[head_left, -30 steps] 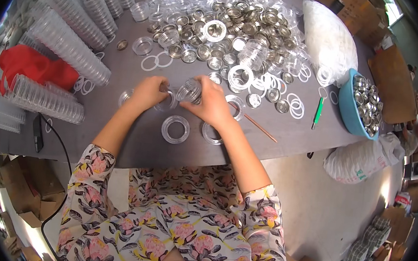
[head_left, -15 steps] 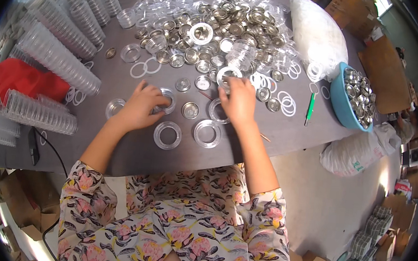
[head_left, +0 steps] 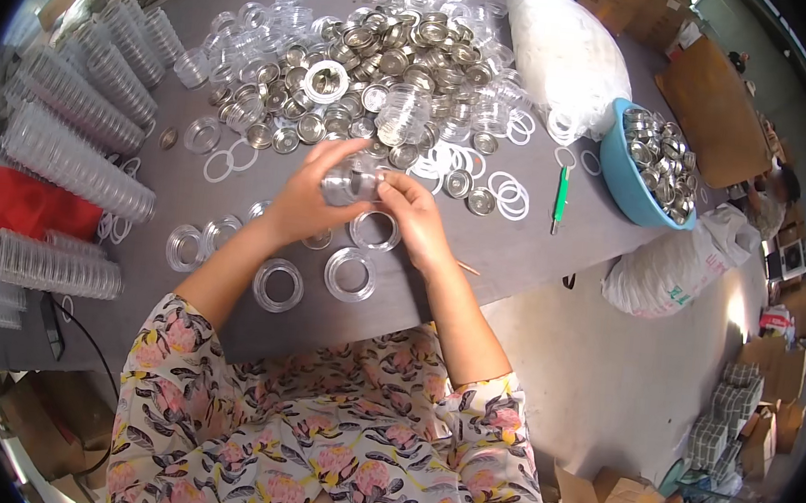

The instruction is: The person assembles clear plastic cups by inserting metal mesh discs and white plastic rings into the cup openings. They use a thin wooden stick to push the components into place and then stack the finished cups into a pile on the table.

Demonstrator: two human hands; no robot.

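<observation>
Near the middle of the table, my left hand wraps its fingers and thumb around a clear round plastic piece; whether it is one piece or a small stack I cannot make out. My right hand pinches the same piece from its right side with thumb and fingertips. Just below my hands lie several clear plastic rings, among them a nearer ring and one to its left. A metal cap shows partly beneath my left wrist. Thin white rings lie beyond my right hand.
A heap of silver metal caps and clear pieces covers the far middle. Stacked clear plastic pieces and a red bag stand left. To the right are a white plastic bag, a green-handled tool and a blue basin of caps.
My hands, apart over separate rings before, have come together around the clear plastic piece. Another clear ring now shows at the left. The whole view has shifted, so the table sits further left.
</observation>
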